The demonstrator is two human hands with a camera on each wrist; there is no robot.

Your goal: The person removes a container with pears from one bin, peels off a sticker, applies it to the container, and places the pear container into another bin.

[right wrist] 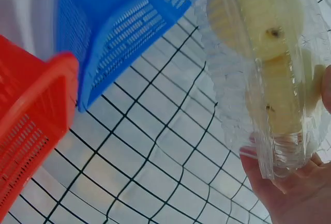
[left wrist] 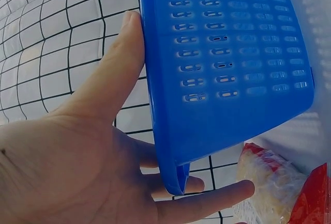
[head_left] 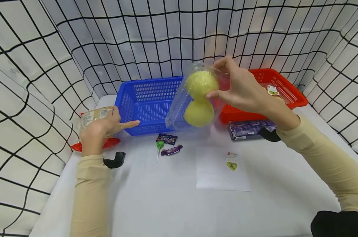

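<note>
My right hand [head_left: 241, 85] grips a clear plastic clamshell pack [head_left: 176, 112] by one end, thumb on one face and fingers on the other. Yellow-green apples [head_left: 199, 113] show through it. The pack is tilted in the air over the right part of the blue basket [head_left: 150, 108]. In the right wrist view, the ribbed pack [right wrist: 227, 94] lies across my fingers. My left hand [head_left: 100, 126] holds the blue basket's near-left corner. In the left wrist view, its thumb lies along the basket rim [left wrist: 155, 89] and other fingers pass behind it.
A red basket [head_left: 285, 89] stands at right, a purple package [head_left: 250, 128] before it. A bag with red ends [head_left: 93, 118] lies left. Candies [head_left: 171, 150], a green lollipop [head_left: 160, 145] and a paper sheet [head_left: 214, 174] lie in front. Black wire mesh [head_left: 167, 39] surrounds the table.
</note>
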